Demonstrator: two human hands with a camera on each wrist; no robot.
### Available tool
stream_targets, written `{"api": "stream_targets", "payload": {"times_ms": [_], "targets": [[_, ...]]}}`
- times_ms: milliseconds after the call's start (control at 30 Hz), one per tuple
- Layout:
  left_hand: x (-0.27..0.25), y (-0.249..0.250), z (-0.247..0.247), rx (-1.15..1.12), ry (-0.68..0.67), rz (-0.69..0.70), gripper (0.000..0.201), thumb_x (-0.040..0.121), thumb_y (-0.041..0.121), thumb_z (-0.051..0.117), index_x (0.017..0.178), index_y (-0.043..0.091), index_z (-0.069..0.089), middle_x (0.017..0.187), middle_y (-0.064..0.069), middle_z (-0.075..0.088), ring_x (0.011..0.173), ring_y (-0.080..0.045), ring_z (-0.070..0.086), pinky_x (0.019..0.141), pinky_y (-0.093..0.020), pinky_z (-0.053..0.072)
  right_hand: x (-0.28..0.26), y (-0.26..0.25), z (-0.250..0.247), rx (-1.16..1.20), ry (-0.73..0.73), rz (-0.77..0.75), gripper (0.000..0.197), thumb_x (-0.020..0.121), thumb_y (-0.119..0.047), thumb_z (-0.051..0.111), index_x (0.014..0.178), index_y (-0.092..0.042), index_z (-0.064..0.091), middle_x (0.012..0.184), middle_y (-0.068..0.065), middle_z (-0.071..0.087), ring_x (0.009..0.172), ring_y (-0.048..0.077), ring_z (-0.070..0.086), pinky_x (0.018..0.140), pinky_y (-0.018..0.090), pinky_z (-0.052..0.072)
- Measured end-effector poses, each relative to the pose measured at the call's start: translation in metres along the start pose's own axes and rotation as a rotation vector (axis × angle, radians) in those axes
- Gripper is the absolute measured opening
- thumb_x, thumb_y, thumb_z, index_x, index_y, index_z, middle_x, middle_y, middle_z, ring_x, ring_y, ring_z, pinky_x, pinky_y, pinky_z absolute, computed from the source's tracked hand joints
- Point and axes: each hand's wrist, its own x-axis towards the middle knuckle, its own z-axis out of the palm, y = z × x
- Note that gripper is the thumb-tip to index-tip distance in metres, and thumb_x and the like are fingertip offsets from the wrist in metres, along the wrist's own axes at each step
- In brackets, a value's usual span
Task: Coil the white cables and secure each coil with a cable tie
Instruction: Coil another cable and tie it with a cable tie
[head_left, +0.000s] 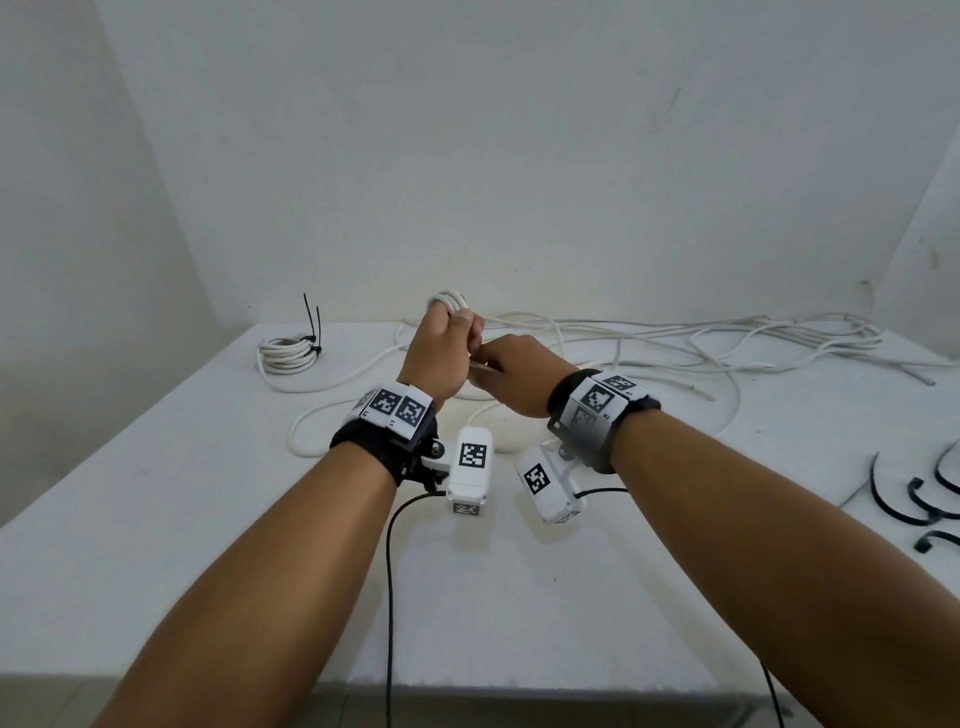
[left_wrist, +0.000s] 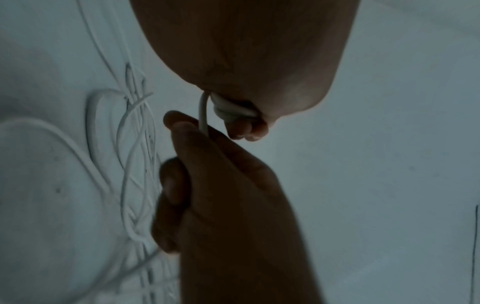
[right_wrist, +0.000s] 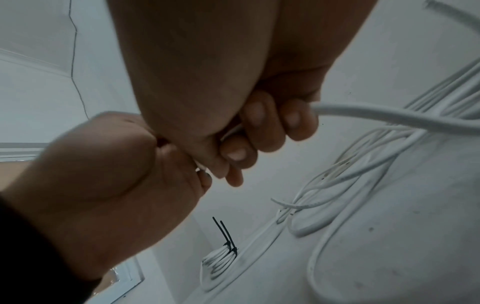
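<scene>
My left hand (head_left: 451, 332) is raised over the table and grips a small coil of white cable (head_left: 448, 302); in the left wrist view the coil (left_wrist: 230, 109) sits tucked under its curled fingers (left_wrist: 246, 128). A strand (left_wrist: 202, 111) runs from the coil into my right hand (head_left: 491, 366), which is closed round the cable (right_wrist: 389, 115) just right of the left hand. The two hands touch. A finished coil (head_left: 285, 354) bound with black cable ties (head_left: 313, 325) lies at the back left.
Loose white cables (head_left: 727, 338) sprawl across the back and right of the white table (head_left: 208, 519). Spare black cable ties (head_left: 919, 501) lie at the right edge. A white wall stands close behind the table.
</scene>
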Motion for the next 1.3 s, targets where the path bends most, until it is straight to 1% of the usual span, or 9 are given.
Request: {"api": "stream_targets", "payload": {"times_ms": [200,300,400,533,733,867,967,1133,1300], "targets": [[0.0,-0.017,-0.009,0.487,-0.048,-0.007,0.02,0.087,0.033,0.03,0.088,0.015,0.039,0.083,0.008,0.052,0.082,-0.023,0.053,0.091,-0.038,0.033,-0.005,0.0,-0.002,-0.009,0.004,-0.041,0.023,0.094,-0.025,0.054,0.084,-0.009,0.067,0.078,0.007,0.066,0.074,0.025,0.061,0.067,0.037,0.049],[-0.004,-0.022,-0.011,0.649,-0.176,-0.141,0.02,0.092,0.031,0.033,0.088,0.014,0.043,0.084,-0.002,0.058,0.085,-0.027,0.05,0.089,-0.039,0.032,-0.007,0.001,-0.009,-0.002,0.028,-0.058,0.018,0.09,-0.029,0.063,0.087,-0.013,0.071,0.081,0.001,0.066,0.074,0.017,0.059,0.064,0.028,0.047],[-0.009,-0.019,-0.015,0.462,-0.355,-0.218,0.026,0.094,0.022,0.036,0.074,0.012,0.049,0.065,-0.002,0.054,0.069,-0.025,0.047,0.072,-0.036,0.039,-0.008,0.01,-0.023,0.057,0.095,-0.023,0.016,0.079,-0.035,0.078,0.08,-0.02,0.071,0.07,-0.01,0.057,0.062,0.003,0.05,0.058,0.018,0.04],[-0.018,-0.009,-0.016,0.03,-0.385,-0.236,0.045,0.104,0.026,0.031,0.086,0.0,0.064,0.052,-0.002,0.035,0.047,-0.013,0.029,0.049,-0.021,0.03,-0.007,0.022,-0.036,0.217,0.195,-0.052,0.013,0.077,-0.032,0.081,0.077,-0.021,0.074,0.064,-0.009,0.062,0.055,0.001,0.049,0.057,0.016,0.039],[-0.022,-0.001,-0.015,-0.524,-0.265,-0.272,0.05,0.105,0.021,0.039,0.07,0.004,0.07,0.041,0.008,0.02,0.04,-0.006,0.021,0.077,-0.019,0.048,-0.011,0.033,-0.042,0.471,0.346,-0.043,0.009,0.089,-0.028,0.071,0.096,-0.028,0.077,0.063,-0.011,0.066,0.055,0.003,0.047,0.053,0.014,0.038],[-0.02,0.01,-0.007,-0.746,-0.279,-0.188,0.042,0.103,0.031,0.033,0.08,0.002,0.053,0.04,0.008,0.024,0.04,-0.009,0.016,0.047,-0.015,0.032,-0.013,0.028,-0.014,0.643,0.27,0.035,0.021,0.097,-0.025,0.06,0.112,-0.028,0.073,0.065,-0.007,0.061,0.053,0.008,0.044,0.048,0.024,0.042],[-0.014,0.012,-0.005,-0.833,-0.263,-0.164,0.04,0.103,0.027,0.028,0.094,-0.001,0.054,0.05,0.004,0.033,0.045,-0.01,0.027,0.052,-0.02,0.027,-0.015,0.019,-0.002,0.613,0.118,0.088,0.028,0.099,-0.012,0.046,0.111,-0.029,0.064,0.07,-0.004,0.058,0.054,0.011,0.044,0.046,0.026,0.045],[-0.005,0.005,-0.005,-0.47,-0.104,-0.105,0.03,0.106,0.018,0.028,0.105,0.0,0.051,0.057,0.004,0.041,0.051,-0.011,0.036,0.058,-0.022,0.035,-0.022,0.0,0.005,0.467,-0.163,0.205,0.023,0.095,-0.001,0.038,0.086,-0.014,0.056,0.074,0.002,0.056,0.058,0.014,0.047,0.043,0.024,0.045],[-0.005,-0.022,-0.006,0.198,-0.096,-0.082,0.04,0.095,0.046,0.037,0.107,0.01,0.05,0.069,0.006,0.053,0.069,-0.018,0.05,0.075,-0.034,0.043,-0.023,-0.012,-0.005,0.141,-0.391,0.172,0.025,0.089,-0.009,0.048,0.101,-0.001,0.069,0.082,0.012,0.069,0.072,0.022,0.059,0.065,0.035,0.061]]}}
